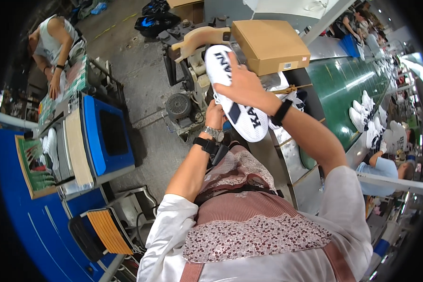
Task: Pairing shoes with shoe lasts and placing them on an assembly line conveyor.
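Observation:
A white shoe [243,123] is held up in front of me, its sole turned toward me, with large dark lettering and a dark diamond on it. My left hand [215,114] is closed on the shoe's left edge near the middle; its fingertips are partly hidden behind the shoe. Across the upper half of the sole lies my right hand [247,88], thumb and forefinger stretched apart over the white surface. Just behind the shoe's upper end is a curved tan pad [198,39] on a machine.
A cardboard box [270,46] sits beyond my right hand. At right, a green conveyor belt [331,94] carries several white shoes [360,112]. A motor [178,106] stands low on the left, near a blue-fronted machine [109,134]. Co-workers are at far left and right.

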Tool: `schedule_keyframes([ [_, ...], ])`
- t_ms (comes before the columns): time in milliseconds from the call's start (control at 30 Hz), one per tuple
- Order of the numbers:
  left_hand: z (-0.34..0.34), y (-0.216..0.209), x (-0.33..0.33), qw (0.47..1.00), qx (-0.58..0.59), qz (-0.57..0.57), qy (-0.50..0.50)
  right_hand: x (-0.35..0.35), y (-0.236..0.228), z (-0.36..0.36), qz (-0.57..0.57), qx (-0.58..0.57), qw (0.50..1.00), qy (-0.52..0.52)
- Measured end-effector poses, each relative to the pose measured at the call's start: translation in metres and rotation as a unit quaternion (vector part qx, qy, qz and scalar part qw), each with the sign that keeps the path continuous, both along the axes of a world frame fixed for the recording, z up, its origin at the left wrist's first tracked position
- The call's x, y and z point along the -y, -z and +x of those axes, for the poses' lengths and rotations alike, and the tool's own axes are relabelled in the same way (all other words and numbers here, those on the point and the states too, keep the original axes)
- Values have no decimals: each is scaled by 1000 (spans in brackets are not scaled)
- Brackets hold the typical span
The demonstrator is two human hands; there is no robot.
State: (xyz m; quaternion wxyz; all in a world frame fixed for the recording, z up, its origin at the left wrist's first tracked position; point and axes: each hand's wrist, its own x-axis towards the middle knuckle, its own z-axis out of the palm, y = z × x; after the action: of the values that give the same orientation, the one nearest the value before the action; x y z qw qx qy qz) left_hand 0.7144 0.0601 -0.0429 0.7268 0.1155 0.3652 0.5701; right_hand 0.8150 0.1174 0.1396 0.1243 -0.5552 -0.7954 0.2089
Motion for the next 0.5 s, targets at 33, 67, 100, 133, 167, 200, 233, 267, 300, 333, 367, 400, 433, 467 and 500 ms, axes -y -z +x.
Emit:
schedule_keyframes([
  [33,4,-6,0,999,50,-1,-11,-3,-12,-14,-13,62,998,-5],
  [67,6,-12,1,996,84,-17,-17,-6,-10,-23,-17,77,997,-11],
  [100,11,-22,3,995,76,-55,-27,-9,-9,-26,-20,94,995,-17],
  [133,15,-23,8,998,40,-47,-22,-6,-1,-21,5,80,997,2],
  [167,13,-18,16,999,5,-40,-30,4,3,-20,6,81,997,-4],
  [200,13,-8,23,999,19,-3,-35,19,6,-13,15,64,998,10],
  [233,10,2,36,1000,11,-17,7,27,8,-7,23,46,998,23],
  [267,10,-3,48,996,55,-45,53,29,8,3,19,50,998,22],
  [300,8,-9,57,988,99,-74,97,31,10,4,19,51,998,21],
  [333,10,-15,61,972,190,-60,128,31,11,6,30,45,998,28],
  [367,16,-30,63,971,192,-62,129,37,12,7,38,39,998,38],
  [400,26,-48,55,966,247,-17,72,35,11,4,44,43,997,40],
  [433,32,-59,46,953,300,29,15,34,9,5,48,45,997,37],
  [467,31,-52,38,954,300,17,20,36,9,3,43,42,998,27],
  [500,36,-46,36,953,301,20,18,38,9,3,39,41,998,21],
])
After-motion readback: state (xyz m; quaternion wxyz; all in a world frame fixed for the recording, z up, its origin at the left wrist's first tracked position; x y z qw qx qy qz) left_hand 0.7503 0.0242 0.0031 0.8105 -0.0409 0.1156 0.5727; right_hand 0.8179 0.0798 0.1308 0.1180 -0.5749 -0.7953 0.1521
